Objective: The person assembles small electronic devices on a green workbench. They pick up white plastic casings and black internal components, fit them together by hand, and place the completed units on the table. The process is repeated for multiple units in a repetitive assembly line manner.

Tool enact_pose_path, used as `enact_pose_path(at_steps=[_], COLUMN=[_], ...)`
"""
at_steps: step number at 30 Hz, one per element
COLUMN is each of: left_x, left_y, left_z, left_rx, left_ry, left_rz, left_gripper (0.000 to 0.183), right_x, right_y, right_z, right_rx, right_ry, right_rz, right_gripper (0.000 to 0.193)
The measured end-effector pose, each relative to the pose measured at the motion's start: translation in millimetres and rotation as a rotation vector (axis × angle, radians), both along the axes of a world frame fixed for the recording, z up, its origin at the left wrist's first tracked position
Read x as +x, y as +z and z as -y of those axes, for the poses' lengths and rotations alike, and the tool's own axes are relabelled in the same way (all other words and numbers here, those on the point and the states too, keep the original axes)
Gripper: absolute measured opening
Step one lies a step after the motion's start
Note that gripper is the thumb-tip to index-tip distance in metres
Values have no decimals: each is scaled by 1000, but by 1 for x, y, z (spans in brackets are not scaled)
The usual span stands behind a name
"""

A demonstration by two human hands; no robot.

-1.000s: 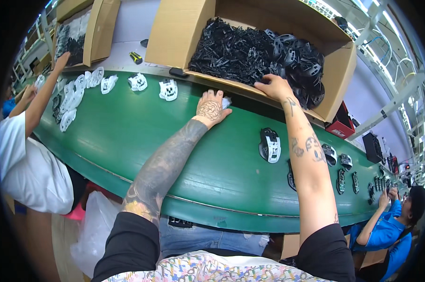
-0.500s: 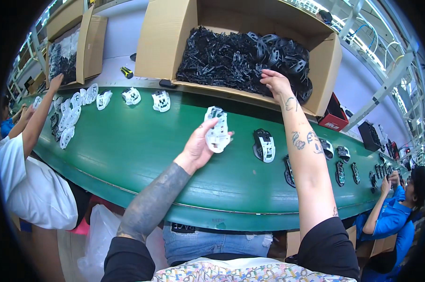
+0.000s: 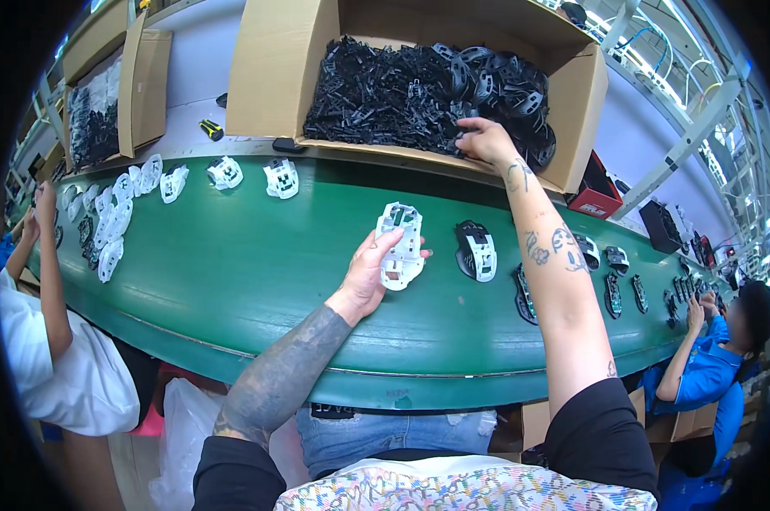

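My left hand (image 3: 366, 277) grips a white plastic computer-mouse shell (image 3: 402, 266) above the green belt, thumb on top of it and fingers beneath. The shell has cut-outs and a dark patch near its far end. My right hand (image 3: 487, 143) reaches over the front edge of a big cardboard box (image 3: 274, 72), which holds a heap of small black plastic parts (image 3: 376, 98). Its thumb and fingers close on a small dark piece at the heap's edge, whose exact shape is unclear. Right of my left hand a black-and-white mouse body (image 3: 476, 252) lies on the belt.
Across the green conveyor belt (image 3: 257, 281), white shells (image 3: 225, 173) lie to the left, and mouse parts with circuit boards (image 3: 613, 295) to the right. A yellow-black cutter (image 3: 211, 129) rests behind the belt. A red-black box (image 3: 596, 192) stands right. Co-workers sit at both sides.
My right hand has dipped slightly and its fingers have drawn together at the parts. The white shell has turned more upright in my left hand. The left co-worker's hand has withdrawn from its box.
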State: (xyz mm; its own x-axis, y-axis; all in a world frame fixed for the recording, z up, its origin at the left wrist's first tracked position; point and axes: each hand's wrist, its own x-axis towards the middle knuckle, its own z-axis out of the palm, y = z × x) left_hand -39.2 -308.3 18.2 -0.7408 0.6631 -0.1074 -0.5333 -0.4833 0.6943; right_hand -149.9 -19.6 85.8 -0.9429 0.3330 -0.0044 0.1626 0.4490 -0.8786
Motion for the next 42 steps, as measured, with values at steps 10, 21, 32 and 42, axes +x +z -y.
enact_pose_path(at_steps=[10,21,32,42], left_x=[-7,12,22,19], left_y=[-4,2,-1,-3], left_z=[3,2,1,-3], left_rx=[-19,-30,-266,-419], left_ry=[30,1,101,177], left_rz=[10,-192,-435,-673], left_gripper=[45,50,53,76], right_x=[62,196,202,202], right_y=[12,-36,-61,-58], right_z=[20,139,148,143], right_rx=[-580,-683,-550,-412], right_ry=[94,57,182,84], right_rz=[-192,-282,-312,-455], right_gripper=[29,25,34,27])
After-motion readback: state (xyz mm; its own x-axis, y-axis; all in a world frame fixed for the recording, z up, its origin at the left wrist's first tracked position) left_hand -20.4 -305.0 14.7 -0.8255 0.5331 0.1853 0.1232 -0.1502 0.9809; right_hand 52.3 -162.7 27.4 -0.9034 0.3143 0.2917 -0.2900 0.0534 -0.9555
